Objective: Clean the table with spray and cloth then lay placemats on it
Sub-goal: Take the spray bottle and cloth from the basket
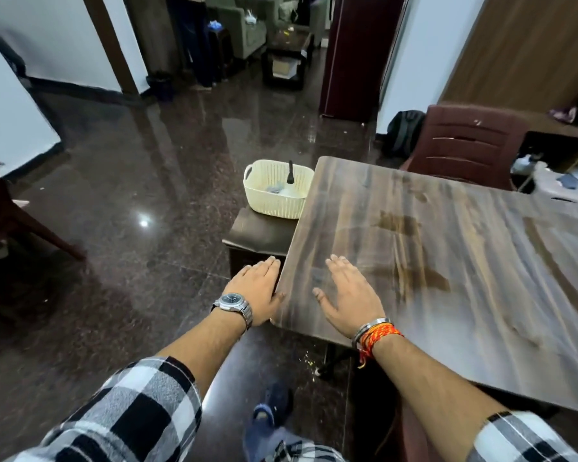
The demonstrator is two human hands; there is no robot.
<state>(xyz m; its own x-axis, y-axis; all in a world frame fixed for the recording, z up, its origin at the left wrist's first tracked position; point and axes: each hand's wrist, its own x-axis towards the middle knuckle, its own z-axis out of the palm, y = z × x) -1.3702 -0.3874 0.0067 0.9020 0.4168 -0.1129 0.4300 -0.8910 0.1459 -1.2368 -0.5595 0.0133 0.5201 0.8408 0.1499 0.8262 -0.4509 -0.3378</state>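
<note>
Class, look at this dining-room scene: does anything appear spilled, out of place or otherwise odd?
Yes. Dark wet-looking patches stain the wooden table ahead of the right hand, like a spill or spray not yet wiped. Small yellowish crumbs also litter the floor by the table leg.

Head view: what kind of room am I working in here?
Most likely a home dining area: a wooden table with a chair drawn up, polished stone floor, and a sofa in the next room. Both hands, left and right, are empty.
</note>
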